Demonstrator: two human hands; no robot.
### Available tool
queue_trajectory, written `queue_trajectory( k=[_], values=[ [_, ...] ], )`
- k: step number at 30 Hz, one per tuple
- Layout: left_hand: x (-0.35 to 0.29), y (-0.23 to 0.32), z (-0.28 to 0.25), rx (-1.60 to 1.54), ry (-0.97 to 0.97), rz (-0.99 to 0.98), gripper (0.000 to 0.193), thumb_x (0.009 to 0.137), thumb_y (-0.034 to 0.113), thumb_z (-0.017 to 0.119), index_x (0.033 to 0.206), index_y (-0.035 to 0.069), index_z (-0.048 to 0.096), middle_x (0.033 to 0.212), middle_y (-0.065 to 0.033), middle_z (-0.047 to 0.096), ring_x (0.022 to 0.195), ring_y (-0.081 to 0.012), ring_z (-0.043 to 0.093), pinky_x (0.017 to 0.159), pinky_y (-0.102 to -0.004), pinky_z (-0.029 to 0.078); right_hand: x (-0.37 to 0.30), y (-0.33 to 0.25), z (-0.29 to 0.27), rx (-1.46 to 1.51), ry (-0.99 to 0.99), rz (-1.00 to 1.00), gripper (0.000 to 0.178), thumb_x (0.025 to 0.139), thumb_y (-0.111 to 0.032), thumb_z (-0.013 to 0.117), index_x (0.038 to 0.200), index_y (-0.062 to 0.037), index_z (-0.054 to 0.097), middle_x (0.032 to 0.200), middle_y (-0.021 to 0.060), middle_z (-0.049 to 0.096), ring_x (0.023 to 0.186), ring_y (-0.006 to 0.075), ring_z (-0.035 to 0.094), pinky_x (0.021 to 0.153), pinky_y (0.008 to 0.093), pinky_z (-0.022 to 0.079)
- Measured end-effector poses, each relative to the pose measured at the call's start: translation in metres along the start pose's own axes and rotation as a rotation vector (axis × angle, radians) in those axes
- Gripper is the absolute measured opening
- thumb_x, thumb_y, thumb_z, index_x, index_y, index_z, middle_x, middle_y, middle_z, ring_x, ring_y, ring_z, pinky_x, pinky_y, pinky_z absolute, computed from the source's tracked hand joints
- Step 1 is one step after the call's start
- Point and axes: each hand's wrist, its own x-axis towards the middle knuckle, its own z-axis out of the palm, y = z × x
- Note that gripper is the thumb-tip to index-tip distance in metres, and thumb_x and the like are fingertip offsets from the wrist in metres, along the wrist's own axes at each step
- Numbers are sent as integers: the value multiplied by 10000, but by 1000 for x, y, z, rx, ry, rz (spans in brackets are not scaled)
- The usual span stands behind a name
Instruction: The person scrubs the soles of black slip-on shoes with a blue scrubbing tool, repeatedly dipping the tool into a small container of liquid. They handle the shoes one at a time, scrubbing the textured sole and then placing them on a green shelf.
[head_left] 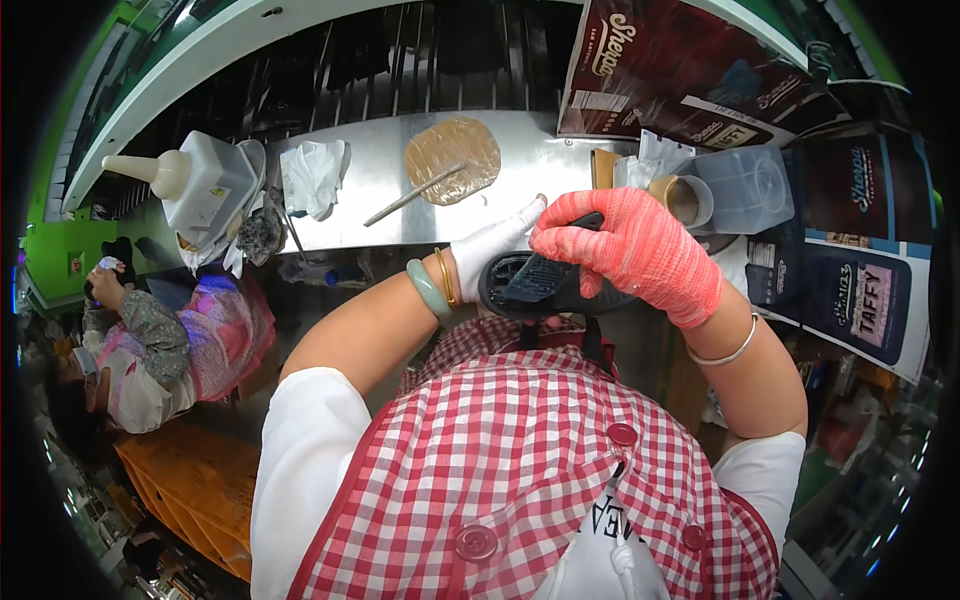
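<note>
A black shoe sole (496, 285) is held low in front of my apron, close to the near edge of the bench. My left hand (488, 246), in a white glove, grips its far side, with part of the fingers hidden behind it. My right hand (640, 245), in a coral-pink knit glove, is closed over the sole. From its fingers a thin dark ribbed piece (541, 277) slants down onto the sole's open face. Whether that piece is attached to the sole cannot be made out.
On the metal bench (375, 150) lie a round tan pad (460, 140) with a thin stick (415, 194) across it and a crumpled white cloth (313, 178). A white nozzle bottle (205, 185) stands left. At right are a clear plastic container (745, 190) and printed cardboard (690, 75). A seated co-worker (165, 340) is at left.
</note>
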Motion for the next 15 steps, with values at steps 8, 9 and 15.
queue_trajectory(
  k=[8,9,15],
  values=[
    [-2,7,-20,42,-136,-158,734,899,607,375,1321,8,413,1202,-183,552,1000,-262,611,732,-421,567,-2,28,-12,57,-34,-43,274,803,-251,675,953,-22,673,759,47,644,549,94,553,542,231,462],
    [-2,9,-17,58,-102,-174,778,894,631,350,1336,-8,391,1236,-194,531,1021,-265,604,763,-418,557,-6,30,-16,24,-15,-30,264,810,-244,662,950,-21,676,779,40,649,567,90,555,559,223,462],
    [-1,7,-31,79,-22,-193,689,940,497,396,1339,-63,357,1208,-206,549,968,-274,631,756,-442,570,-32,87,-30,162,147,6,237,828,-224,631,951,-29,685,787,10,650,594,70,562,555,194,442]
  ],
)
